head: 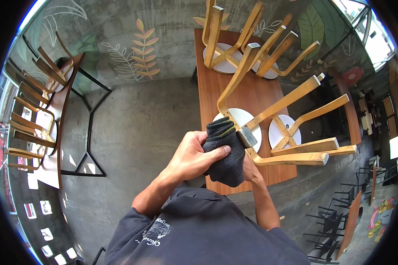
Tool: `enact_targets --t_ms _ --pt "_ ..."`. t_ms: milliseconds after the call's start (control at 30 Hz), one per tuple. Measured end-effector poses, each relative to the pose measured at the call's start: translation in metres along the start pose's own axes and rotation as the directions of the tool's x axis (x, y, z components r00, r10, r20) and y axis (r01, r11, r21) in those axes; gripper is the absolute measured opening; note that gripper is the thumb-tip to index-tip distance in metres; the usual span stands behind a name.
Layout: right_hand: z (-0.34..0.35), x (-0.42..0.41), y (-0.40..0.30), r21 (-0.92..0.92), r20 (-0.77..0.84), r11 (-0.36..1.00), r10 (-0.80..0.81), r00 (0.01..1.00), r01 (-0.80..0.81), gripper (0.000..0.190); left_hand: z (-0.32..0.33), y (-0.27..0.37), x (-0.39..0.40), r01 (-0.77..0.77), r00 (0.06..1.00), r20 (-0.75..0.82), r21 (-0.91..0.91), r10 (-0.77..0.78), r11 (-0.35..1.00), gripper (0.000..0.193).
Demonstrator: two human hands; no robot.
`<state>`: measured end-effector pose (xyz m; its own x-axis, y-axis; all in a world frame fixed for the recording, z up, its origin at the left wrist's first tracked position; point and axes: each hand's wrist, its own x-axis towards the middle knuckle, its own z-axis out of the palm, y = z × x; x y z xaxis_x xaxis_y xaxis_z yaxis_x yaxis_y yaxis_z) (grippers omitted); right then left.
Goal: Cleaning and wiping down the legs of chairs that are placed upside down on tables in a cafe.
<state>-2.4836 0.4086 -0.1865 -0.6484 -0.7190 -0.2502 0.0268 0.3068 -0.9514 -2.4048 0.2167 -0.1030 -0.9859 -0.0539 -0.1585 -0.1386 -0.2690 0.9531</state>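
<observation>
A dark grey cloth [226, 162], bunched up, is in my left hand [194, 155], the thumb pressed over its front. My right hand [251, 170] is at the cloth's right side, close to the stool's legs; its fingers are mostly hidden, so its grip does not show. Just right of the cloth, the end of one leg of an upturned wooden stool [247, 136] points up at the camera. The stool's round white seat [256, 127] rests on the brown wooden table [212, 96], and its other bent legs spread up and out.
Another upturned stool [287, 137] stands to the right, with more upturned stools [226, 54] at the table's far end. On the left, a table with black metal legs [90, 132] holds several upturned stools. Black chairs [328, 218] surround a table at lower right. A painted concrete wall [172, 43] lies beyond.
</observation>
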Motion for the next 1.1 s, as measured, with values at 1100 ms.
enact_targets --t_ms 1100 --pt "0.009 0.044 0.233 -0.100 -0.573 0.971 0.122 0.811 -0.217 0.039 0.070 -0.011 0.073 -0.723 0.585 0.123 0.527 0.802 0.447 0.019"
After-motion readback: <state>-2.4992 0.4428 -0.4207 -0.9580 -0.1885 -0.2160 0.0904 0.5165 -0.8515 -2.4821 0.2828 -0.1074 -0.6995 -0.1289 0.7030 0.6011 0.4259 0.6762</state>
